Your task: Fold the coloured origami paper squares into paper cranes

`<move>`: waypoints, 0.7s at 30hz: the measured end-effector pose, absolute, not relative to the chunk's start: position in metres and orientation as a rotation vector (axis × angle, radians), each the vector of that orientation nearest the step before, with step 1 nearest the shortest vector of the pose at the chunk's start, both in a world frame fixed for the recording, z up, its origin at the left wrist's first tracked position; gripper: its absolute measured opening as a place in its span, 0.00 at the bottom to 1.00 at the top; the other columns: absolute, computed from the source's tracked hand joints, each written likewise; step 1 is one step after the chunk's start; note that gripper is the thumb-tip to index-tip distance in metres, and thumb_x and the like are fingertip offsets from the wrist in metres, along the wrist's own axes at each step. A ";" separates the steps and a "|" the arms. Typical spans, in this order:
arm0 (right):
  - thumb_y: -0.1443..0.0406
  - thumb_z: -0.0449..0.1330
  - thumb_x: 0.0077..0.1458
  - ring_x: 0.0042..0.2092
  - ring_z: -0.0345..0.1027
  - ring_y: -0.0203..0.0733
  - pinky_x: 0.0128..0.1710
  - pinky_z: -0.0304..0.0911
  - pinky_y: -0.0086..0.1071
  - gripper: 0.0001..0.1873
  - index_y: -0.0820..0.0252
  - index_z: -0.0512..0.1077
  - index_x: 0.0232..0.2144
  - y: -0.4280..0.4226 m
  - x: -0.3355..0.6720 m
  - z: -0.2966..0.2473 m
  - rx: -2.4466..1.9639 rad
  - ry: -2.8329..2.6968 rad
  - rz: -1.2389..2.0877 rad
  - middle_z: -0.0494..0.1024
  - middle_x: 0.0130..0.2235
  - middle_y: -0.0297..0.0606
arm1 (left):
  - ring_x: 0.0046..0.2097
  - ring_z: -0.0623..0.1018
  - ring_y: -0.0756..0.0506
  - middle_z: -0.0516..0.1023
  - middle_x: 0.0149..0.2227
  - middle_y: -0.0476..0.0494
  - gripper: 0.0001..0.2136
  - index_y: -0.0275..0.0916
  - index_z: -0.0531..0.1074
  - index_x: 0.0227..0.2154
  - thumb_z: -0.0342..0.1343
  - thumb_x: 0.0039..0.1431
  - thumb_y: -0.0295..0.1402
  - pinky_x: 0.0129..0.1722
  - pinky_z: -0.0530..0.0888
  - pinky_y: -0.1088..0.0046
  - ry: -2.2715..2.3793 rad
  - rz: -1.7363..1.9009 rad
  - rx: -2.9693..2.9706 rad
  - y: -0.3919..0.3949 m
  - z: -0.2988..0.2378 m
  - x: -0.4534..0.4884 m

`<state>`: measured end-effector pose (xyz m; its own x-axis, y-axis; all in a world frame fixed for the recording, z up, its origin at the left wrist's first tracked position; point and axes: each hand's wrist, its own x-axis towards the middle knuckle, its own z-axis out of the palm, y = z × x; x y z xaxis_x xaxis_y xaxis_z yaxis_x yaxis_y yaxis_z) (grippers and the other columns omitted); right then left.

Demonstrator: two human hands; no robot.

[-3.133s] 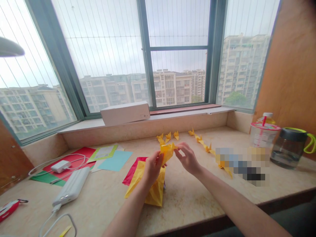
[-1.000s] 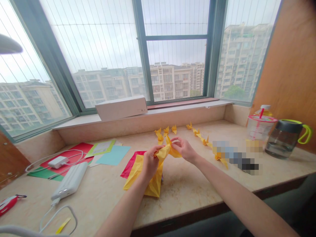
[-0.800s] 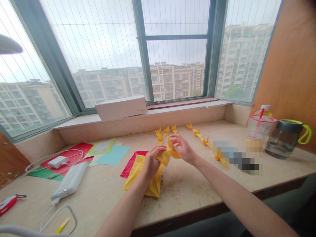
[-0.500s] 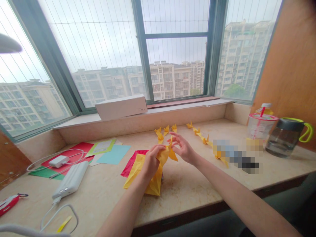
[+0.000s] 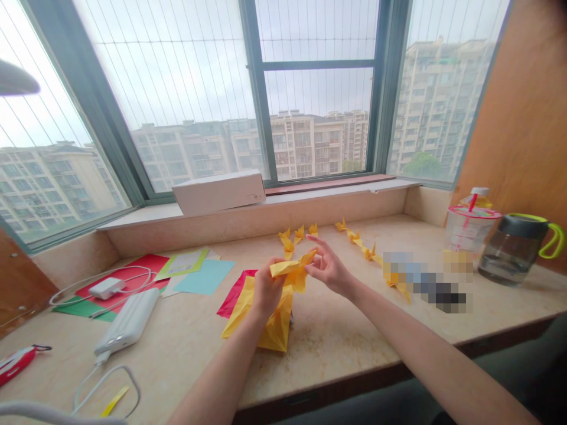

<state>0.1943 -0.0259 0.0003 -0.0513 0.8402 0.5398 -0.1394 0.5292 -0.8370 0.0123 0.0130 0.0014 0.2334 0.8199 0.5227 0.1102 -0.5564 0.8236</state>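
A yellow folded-paper crane is held between my two hands above the stone counter. My left hand is closed around its left side, the fingertips partly hidden behind the paper. With thumb and fingers, my right hand pinches the crane's right end; its index finger sticks up. Below lie creased yellow sheets, partly covered by my left hand and forearm, with a magenta sheet showing at their left. Beyond my hands sit several small yellow cranes, and another row runs to the right.
Coloured paper sheets, a white charger and a power bank with cables lie at left. A lidded cup and a water bottle stand at right. A white box rests on the sill.
The crane has turned in my hands, so a broad flap now points left over my left fingers. My right fingers have shifted down onto its right end.
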 end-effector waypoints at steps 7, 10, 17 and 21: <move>0.66 0.60 0.46 0.41 0.69 0.40 0.38 0.68 0.33 0.30 0.48 0.60 0.52 -0.020 0.193 0.002 -0.754 -1.258 0.735 0.69 0.40 0.34 | 0.32 0.77 0.47 0.79 0.29 0.48 0.07 0.37 0.74 0.31 0.59 0.47 0.28 0.29 0.70 0.77 0.836 1.277 1.764 0.017 0.002 0.014; 0.67 0.59 0.45 0.39 0.69 0.39 0.38 0.68 0.34 0.29 0.50 0.60 0.52 -0.017 0.195 0.000 -0.775 -1.258 0.688 0.70 0.38 0.34 | 0.30 0.77 0.47 0.79 0.28 0.48 0.07 0.36 0.74 0.31 0.60 0.46 0.29 0.28 0.70 0.77 0.840 1.225 1.753 0.019 -0.001 0.015; 0.66 0.61 0.49 0.38 0.70 0.37 0.37 0.68 0.32 0.30 0.49 0.60 0.54 -0.019 0.196 0.001 -0.745 -1.229 0.748 0.72 0.41 0.34 | 0.25 0.74 0.49 0.77 0.25 0.49 0.05 0.37 0.75 0.30 0.57 0.51 0.30 0.23 0.66 0.79 0.942 1.257 1.817 0.018 -0.001 0.014; 0.62 0.64 0.49 0.36 0.73 0.39 0.32 0.70 0.33 0.37 0.51 0.56 0.60 -0.024 0.195 0.005 -1.012 -1.220 0.855 0.73 0.41 0.36 | 0.27 0.74 0.49 0.78 0.26 0.49 0.06 0.38 0.75 0.29 0.55 0.50 0.26 0.26 0.66 0.78 1.026 1.303 1.998 0.015 -0.001 0.012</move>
<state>0.1953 -0.0237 0.0048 0.1598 0.9298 0.3316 0.0051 0.3351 -0.9422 0.0122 0.0153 -0.0013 0.2434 0.8242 0.5113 0.3038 -0.5654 0.7668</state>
